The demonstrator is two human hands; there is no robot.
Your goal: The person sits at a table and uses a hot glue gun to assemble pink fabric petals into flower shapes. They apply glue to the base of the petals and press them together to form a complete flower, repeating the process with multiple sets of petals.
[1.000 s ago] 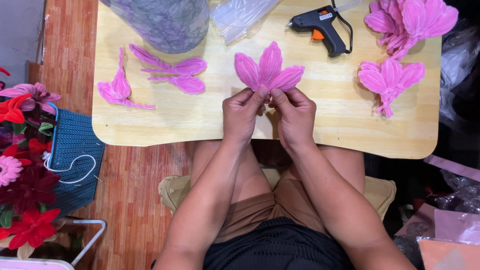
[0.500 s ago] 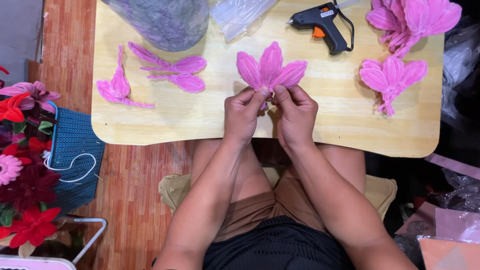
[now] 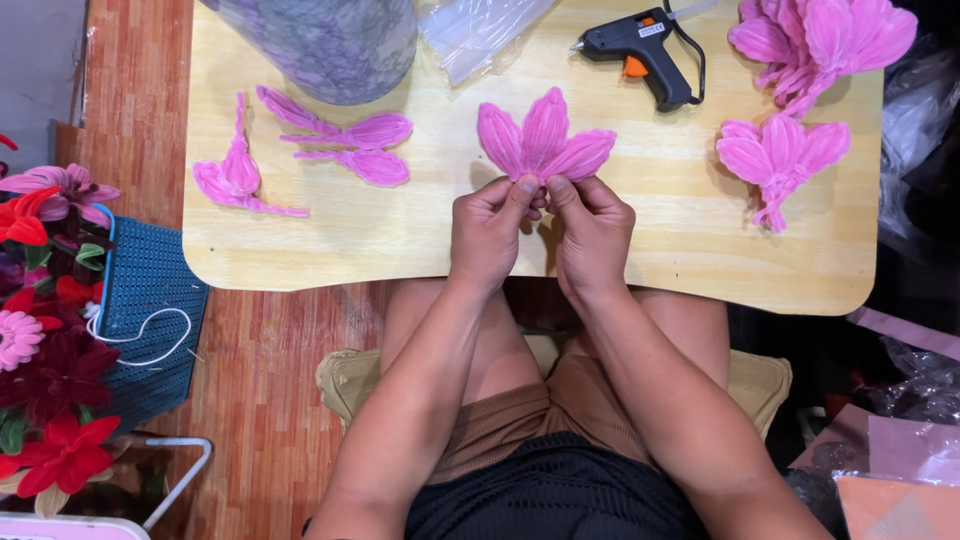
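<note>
Here, nearest first:
Lap: the person sits low, knees under the near edge of the tabletop (image 3: 330, 250), forearms reaching forward.
Left hand (image 3: 487, 232): fingers curled in, thumb and forefinger pinching the base of the pink petal cluster (image 3: 543, 140).
Right hand (image 3: 592, 228): fingers likewise closed, thumb tip pressed onto the same base, touching the left thumb.
Petal cluster: three fuzzy pink petals fanned away from the person, lying low over the middle of the tabletop, stems gathered between both thumbs.
Step in hand: it looks like the stems are being bunched or twisted together at the base; I judge the flower partly built.
Next move calls for: a firm hold at the base so the petals do not splay, and one hand freed to fetch another piece.
Loose petals (image 3: 345, 145): single pink pieces to the left, well apart from the hands.
Finished-looking flowers (image 3: 780, 155): to the right, with more stacked at the far right corner.
Glue gun (image 3: 640, 45): black with an orange trigger, beyond the cluster.
Far edge: a mottled grey vessel (image 3: 320, 40) and a clear plastic bag (image 3: 480, 30), both cut off by the frame.
Hidden: the stem ends and any wire sit behind the fingers; how they are joined cannot be made out.
Floor left: a blue basket (image 3: 145, 300) beside red and pink artificial flowers (image 3: 45, 350), partly cropped.
</note>
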